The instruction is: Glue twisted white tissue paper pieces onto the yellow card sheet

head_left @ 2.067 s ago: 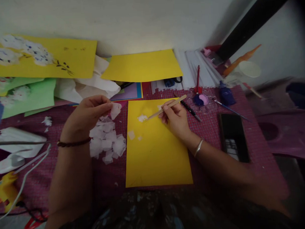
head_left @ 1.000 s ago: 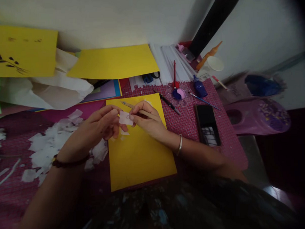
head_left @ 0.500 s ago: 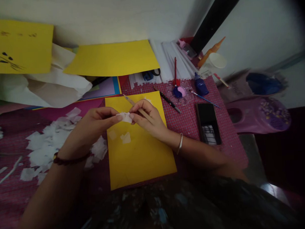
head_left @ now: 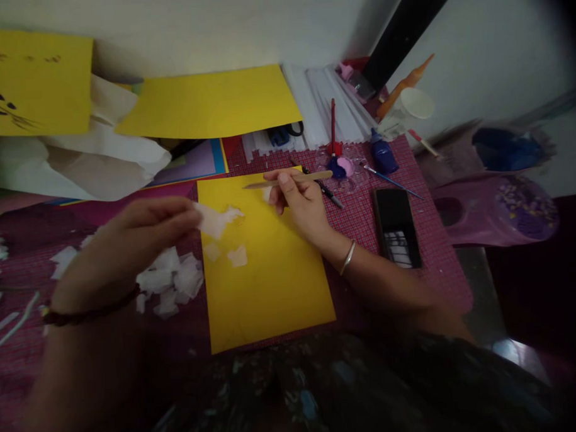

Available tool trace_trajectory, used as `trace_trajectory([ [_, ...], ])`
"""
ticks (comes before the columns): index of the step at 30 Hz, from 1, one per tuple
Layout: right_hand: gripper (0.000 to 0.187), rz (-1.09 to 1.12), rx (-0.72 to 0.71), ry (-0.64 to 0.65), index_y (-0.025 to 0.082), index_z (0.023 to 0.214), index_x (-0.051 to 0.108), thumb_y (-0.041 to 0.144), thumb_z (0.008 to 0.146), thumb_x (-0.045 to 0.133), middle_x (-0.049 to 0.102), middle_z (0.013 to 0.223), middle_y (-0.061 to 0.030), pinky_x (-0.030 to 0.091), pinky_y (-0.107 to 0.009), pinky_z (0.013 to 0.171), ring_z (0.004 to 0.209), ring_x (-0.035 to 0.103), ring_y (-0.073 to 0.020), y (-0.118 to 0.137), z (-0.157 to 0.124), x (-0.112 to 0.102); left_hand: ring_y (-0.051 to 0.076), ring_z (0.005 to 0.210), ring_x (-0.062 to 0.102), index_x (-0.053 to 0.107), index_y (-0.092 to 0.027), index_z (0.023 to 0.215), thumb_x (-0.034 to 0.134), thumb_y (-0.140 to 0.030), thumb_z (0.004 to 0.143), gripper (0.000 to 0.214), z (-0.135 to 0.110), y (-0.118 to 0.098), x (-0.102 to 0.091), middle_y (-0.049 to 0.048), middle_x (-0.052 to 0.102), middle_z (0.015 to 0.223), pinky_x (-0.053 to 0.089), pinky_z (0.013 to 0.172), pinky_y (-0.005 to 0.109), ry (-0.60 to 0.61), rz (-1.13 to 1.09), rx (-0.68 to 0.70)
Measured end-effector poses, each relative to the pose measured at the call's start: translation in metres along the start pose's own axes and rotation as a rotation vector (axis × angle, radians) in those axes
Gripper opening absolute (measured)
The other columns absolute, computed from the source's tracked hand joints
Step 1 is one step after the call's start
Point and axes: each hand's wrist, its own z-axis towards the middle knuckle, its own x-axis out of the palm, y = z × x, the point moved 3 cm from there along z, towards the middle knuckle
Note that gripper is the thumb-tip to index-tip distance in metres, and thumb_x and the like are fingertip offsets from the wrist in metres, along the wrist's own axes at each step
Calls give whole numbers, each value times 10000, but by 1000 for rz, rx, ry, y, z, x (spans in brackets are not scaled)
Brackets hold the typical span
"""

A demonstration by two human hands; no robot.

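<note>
My left hand [head_left: 128,247] pinches a white piece of tissue paper [head_left: 212,220] over the left side of a yellow sheet [head_left: 271,286]; its right end is crumpled. In my right hand [head_left: 304,206] is a slim, pale wooden stick [head_left: 287,180], its pointed end toward the left, above the sheet's upper right. Two small paper scraps, one of them a pale square [head_left: 237,256], rest on the sheet. A white bit [head_left: 267,193] shows beside my right fingers. Below my left hand is a pile of torn tissue pieces [head_left: 172,277], partly hidden by my arm.
To the right lie a black pen [head_left: 332,194], a paint palette [head_left: 345,168] with a red-handled brush, a blue brush [head_left: 390,179], a blue paint bottle [head_left: 383,153] and a phone [head_left: 397,228]. Yellow sheets [head_left: 213,105], crumpled paper [head_left: 106,162] and white strips [head_left: 331,107] are at the back.
My hands have moved apart. The left went leftward with the tissue paper, which the right fingers have let go. The right moved right and up, and the stick now lies nearly level.
</note>
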Motion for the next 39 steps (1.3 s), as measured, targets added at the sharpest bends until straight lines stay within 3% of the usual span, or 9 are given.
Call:
trace_trajectory([
  [2, 526, -52, -19, -7, 209, 989, 697, 701, 978, 513, 614, 720, 28, 395, -213, 485, 542, 492, -73, 0, 0, -1, 161, 569, 524, 686, -197, 655, 636, -474, 833, 334, 2, -2, 26, 27, 632, 626, 363, 524, 257, 260, 159, 52],
  [3, 533, -66, -25, -11, 209, 983, 704, 706, 975, 513, 616, 732, 24, 391, -214, 485, 546, 488, -73, 0, 0, -1, 157, 569, 509, 647, -195, 604, 596, -459, 829, 351, 5, -2, 37, 25, 604, 599, 337, 534, 260, 307, 242, 76],
  [7, 526, -41, -49, 10, 206, 979, 703, 696, 981, 509, 633, 756, 16, 398, -219, 478, 530, 479, -71, -2, -1, 2, 143, 541, 452, 590, -199, 577, 548, -432, 812, 333, 15, 4, 59, 7, 536, 551, 257, 550, 281, 159, 386, 84],
  [12, 360, 0, -48, 94, 227, 1038, 664, 557, 1022, 520, 668, 809, 16, 468, -221, 523, 559, 541, -78, -7, -3, 7, 130, 555, 412, 597, -195, 638, 616, -453, 839, 328, 10, 3, 53, -12, 490, 591, 275, 526, 259, 101, 100, 24],
  [15, 196, -28, -46, 158, 236, 1033, 634, 419, 1002, 573, 695, 897, -3, 539, -243, 642, 730, 640, -112, -7, -8, 11, 112, 544, 410, 632, -198, 707, 689, -468, 830, 302, 7, 3, 51, -14, 522, 626, 297, 502, 233, 108, -228, -52],
  [18, 165, -104, -61, 233, 232, 1004, 628, 378, 936, 664, 708, 986, -22, 564, -299, 788, 881, 669, -152, -1, -13, 14, 100, 524, 406, 640, -196, 700, 738, -447, 783, 282, 9, 6, 53, -11, 528, 611, 309, 480, 218, 112, -421, -88],
  [26, 335, -41, 7, 261, 235, 949, 644, 504, 825, 798, 698, 956, -9, 538, -323, 775, 792, 633, -157, 7, -16, 18, 111, 559, 485, 727, -207, 767, 806, -379, 705, 199, 8, 3, 61, -3, 632, 672, 376, 513, 223, 80, -380, -110],
  [32, 280, -66, 12, 246, 229, 939, 648, 470, 848, 759, 681, 957, -20, 523, -333, 798, 845, 630, -170, 5, -15, 18, 146, 627, 582, 739, -211, 768, 770, -385, 718, 183, 6, -2, 62, 27, 711, 775, 432, 574, 251, 77, -296, -104],
  [39, 237, -37, -5, 209, 236, 867, 598, 424, 834, 738, 638, 859, 9, 506, -332, 779, 800, 596, -164, 4, -14, 19, 136, 566, 504, 705, -203, 712, 655, -386, 834, 226, 5, -2, 62, 4, 606, 644, 370, 522, 251, 130, -173, -33],
])
